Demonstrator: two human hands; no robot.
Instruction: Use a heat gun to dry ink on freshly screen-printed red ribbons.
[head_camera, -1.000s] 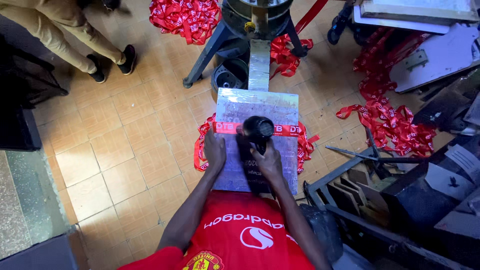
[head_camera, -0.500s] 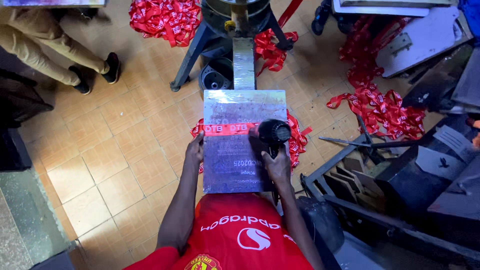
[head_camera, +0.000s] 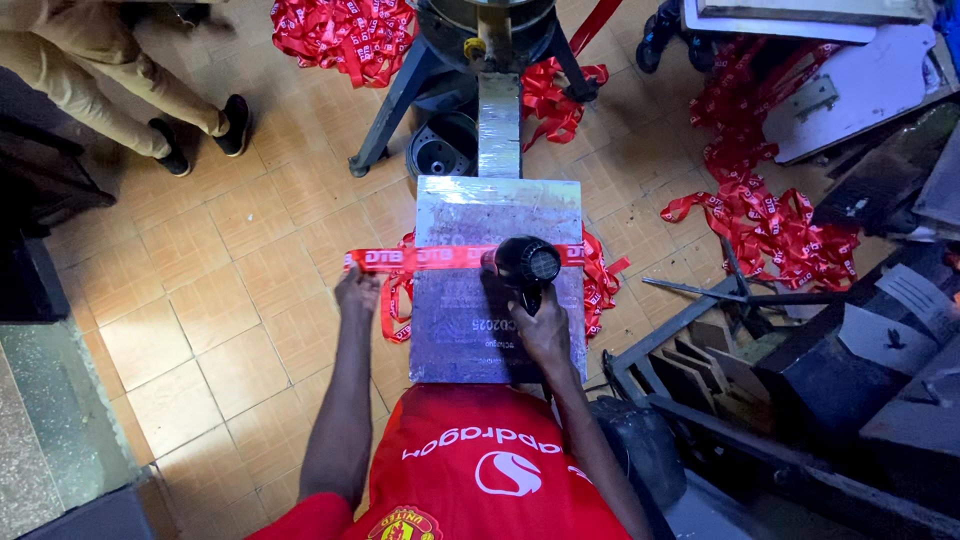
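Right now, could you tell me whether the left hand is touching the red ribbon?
Touching: the head view shows the left hand pinching the red ribbon just past the silver platen's left edge.

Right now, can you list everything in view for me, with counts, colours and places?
platen: one, silver-grey, centre, on a metal arm
ribbon: one, red, stretched across the platen
heat gun: one, black, over the ribbon at the platen's right
press stand: one, dark blue-grey legs, top centre
ribbon piles: several, red, on the floor at top, right and under the platen
floor: orange-brown tiles, left half
frames and boards: several, grey and dark, stacked at right
other person's legs: tan trousers, black shoes, top left
shirt: red, bottom centre
left hand: holds the ribbon's left end
right hand: grips the heat gun
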